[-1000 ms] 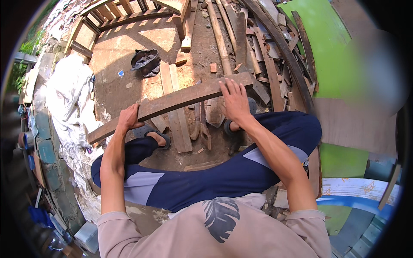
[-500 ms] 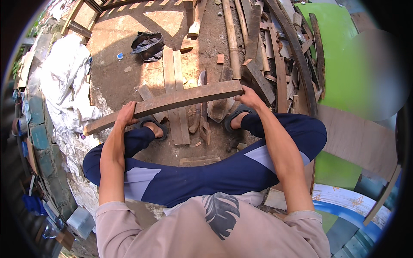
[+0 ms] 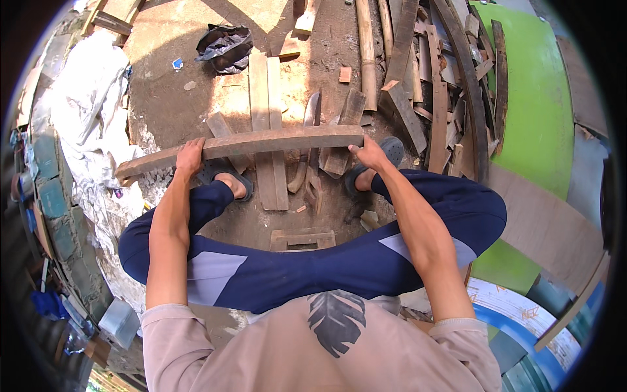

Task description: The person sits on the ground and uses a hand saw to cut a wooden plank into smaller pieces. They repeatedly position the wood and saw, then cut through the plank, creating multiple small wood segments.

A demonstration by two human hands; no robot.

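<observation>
A long, brown squared wooden beam [image 3: 281, 141] lies across in front of me, above the ground between my feet. Toward its left part, my left hand [image 3: 190, 157] is wrapped over it, with a length of beam jutting out beyond. My right hand [image 3: 369, 153] grips the beam's right end. Beneath the beam are two pale planks [image 3: 260, 98] side by side. Just right of them lies a long blade with a curved wooden handle [image 3: 298, 176], partly hidden by the beam. Next to that is a second wooden handle [image 3: 314, 194].
A heap of scrap wood [image 3: 450, 85] and bamboo poles [image 3: 367, 59] lies at the right, beside a green sheet [image 3: 532, 85]. White cloth [image 3: 88, 104] spreads along the left by a block wall [image 3: 53, 196]. A black plastic bag [image 3: 225, 49] sits farther ahead. A small wooden frame [image 3: 302, 238] is near me.
The beam's right end has dropped a little toward me, so the beam looks more level. Both hands keep their hold. The view has shifted slightly.
</observation>
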